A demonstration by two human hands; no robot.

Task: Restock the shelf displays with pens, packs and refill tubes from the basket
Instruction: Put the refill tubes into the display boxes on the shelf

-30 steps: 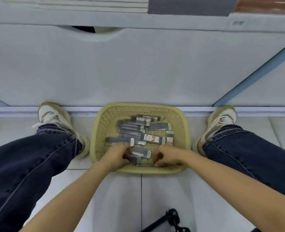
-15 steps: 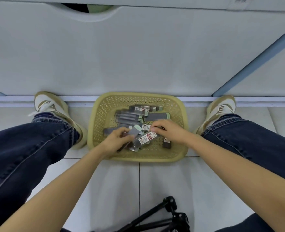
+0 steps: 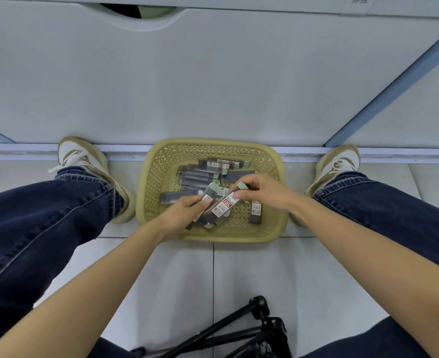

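Through the head camera I am looking down at a yellow perforated basket (image 3: 146, 195) sitting on the tiled floor (image 3: 239, 277), its far edge close against the base of a pale cabinet front (image 3: 213, 86). Both hands are working over the basket's near half. The left hand (image 3: 185, 215) is curling its fingers around a small bundle of refill tubes (image 3: 206, 196), holding them slanted with their mint caps pointing away from me. The right hand (image 3: 262, 189) is pinching the mint-capped end of a labelled tube (image 3: 225, 204), thumb and fingertips closing on it, while that tube's lower end is lying against the bundle. More dark refill tubes (image 3: 200, 174) are lying jumbled across the far half of the basket floor, and one single tube (image 3: 255, 211) is lying apart near the basket's right wall. A left shoe (image 3: 84, 158) and a right shoe (image 3: 339, 161) are flanking the basket, with jeans (image 3: 45, 223) covering the legs. A black tripod (image 3: 239, 329) is showing at the bottom edge, on the floor.
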